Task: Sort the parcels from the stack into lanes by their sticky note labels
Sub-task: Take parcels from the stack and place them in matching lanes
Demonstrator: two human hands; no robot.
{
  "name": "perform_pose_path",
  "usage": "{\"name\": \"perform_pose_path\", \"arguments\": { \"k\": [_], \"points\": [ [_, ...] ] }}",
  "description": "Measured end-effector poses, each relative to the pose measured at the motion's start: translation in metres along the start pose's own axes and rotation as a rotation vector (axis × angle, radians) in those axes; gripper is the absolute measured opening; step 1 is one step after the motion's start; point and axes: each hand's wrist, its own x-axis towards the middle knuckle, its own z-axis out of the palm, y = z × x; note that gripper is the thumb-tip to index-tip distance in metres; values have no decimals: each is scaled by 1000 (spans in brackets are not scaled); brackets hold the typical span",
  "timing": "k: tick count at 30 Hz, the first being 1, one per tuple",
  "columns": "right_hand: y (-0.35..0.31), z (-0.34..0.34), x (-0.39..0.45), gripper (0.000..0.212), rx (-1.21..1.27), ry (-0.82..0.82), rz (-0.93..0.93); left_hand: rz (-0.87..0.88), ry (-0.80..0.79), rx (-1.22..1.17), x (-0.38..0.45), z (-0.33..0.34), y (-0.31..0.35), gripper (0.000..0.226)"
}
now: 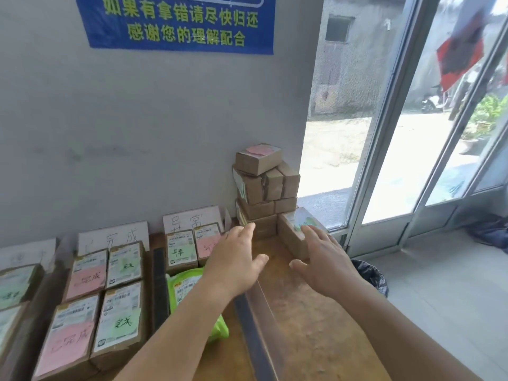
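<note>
— Hands?
— Both stretched forward over the tabletop (316, 312), palms down. Left hand (236, 259) with fingers straight and spread, holding nothing, fingertips close to the foot of the stack (264, 188). Right hand (324, 259) likewise loose and spread, empty, fingertips at the near end of a low box (295, 232); touching it or just short of it, hard to tell.
— And the stack?
— At the back right corner of the tabletop, against the grey wall (137, 119), beside the glass door (398, 133). Brown cardboard parcels piled several high, somewhat unevenly. Top parcel (258, 158) flat, with a pink note (259, 149) on its upper face. Low box lying right of the stack's base, a greenish label on top.
— Lanes?
— Left of the hands, split by dark strips (159, 287). White paper signs (112, 237) standing against the wall at the back of each lane, handwritten. Middle lane holding four parcels (104, 306) in two rows, pink notes on the left pair, green notes on the right pair. Next lane toward the stack with two small parcels (192, 247) at the back, one green note, one pink, and a green pouch (187, 287) in front, partly under the left forearm. Far-left lane cut off by the frame edge, green note visible.
— Anything else?
— Blue poster (178, 23) with yellow-green writing high on the wall. Dark bag (371, 273) on the floor past the tabletop's right edge.
</note>
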Motion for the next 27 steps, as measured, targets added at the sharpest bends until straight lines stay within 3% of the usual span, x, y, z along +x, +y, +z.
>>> {"name": "perform_pose_path", "arguments": {
  "k": [10, 18, 27],
  "points": [
    [10, -24, 92, 72, 59, 31, -87, -65, 100, -4, 95, -10, 1, 74],
    [50, -35, 170, 56, 88, -21, -169, -228, 159, -1, 174, 7, 1, 80],
    [63, -26, 251, 67, 162, -42, -221, -338, 158, -43, 253, 2, -12, 101]
  ]
}}
